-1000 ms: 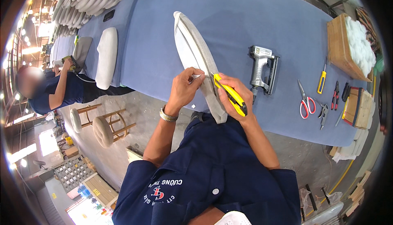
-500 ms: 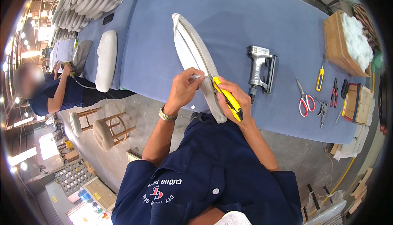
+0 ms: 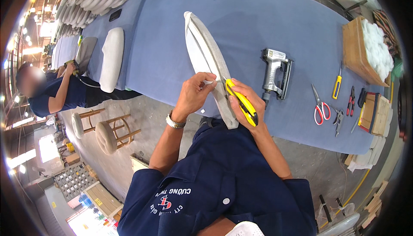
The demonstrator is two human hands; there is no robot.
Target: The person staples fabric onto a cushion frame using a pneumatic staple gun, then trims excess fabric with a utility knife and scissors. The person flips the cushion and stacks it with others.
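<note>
A long grey upholstered pad (image 3: pixel 208 49) stands on its narrow edge, its far end over the blue table and its near end against my shirt. Along it runs an open seam with a white underside beside it. My left hand (image 3: pixel 193 93) is closed, thumb and fingers pinching a bit of pale fabric at the pad's edge. In my right hand (image 3: pixel 249 102) is a yellow-and-black utility knife (image 3: pixel 241 100), its tip end against the pad just right of my left fingertips. The blade itself is hard to make out.
Right of the pad, a staple gun (image 3: pixel 275 72) lies on the blue table (image 3: pixel 172 4). Beyond it are red-handled scissors (image 3: pixel 320 109), a yellow screwdriver (image 3: pixel 337 86), pliers (image 3: pixel 351 100) and a box of white stuffing (image 3: pixel 363 49). A co-worker (image 3: pixel 56 87) works at left, near another pad (image 3: pixel 112 59).
The view has shifted slightly. Both hands stay at nearly the same place on the pad, the knife having moved only a little. The co-worker's hands have shifted slightly.
</note>
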